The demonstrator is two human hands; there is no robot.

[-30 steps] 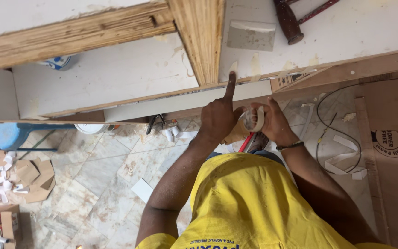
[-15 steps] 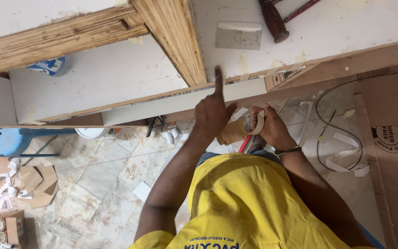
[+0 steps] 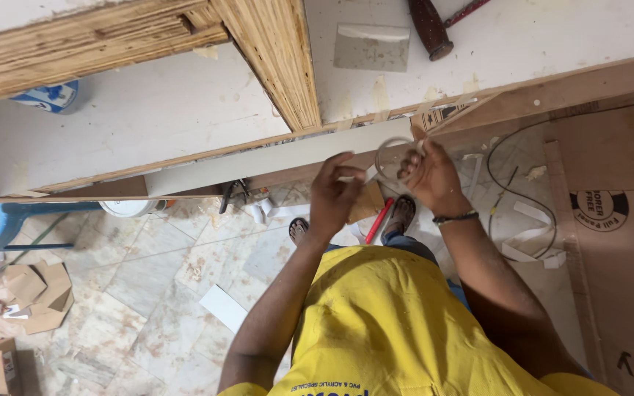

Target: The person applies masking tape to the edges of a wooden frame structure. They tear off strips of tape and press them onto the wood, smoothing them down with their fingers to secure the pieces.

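Carpentry workshop: plywood boards, hammer.

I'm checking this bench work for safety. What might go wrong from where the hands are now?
1. The right hand holds a loop of white strip while the left hand pinches its free end; the thin strip could kink or twist.
2. A dark-handled tool lies on the white board; a jolt might knock it down toward the sandalled feet.
3. Scraps and a loose cable on the floor look like a trip hazard.
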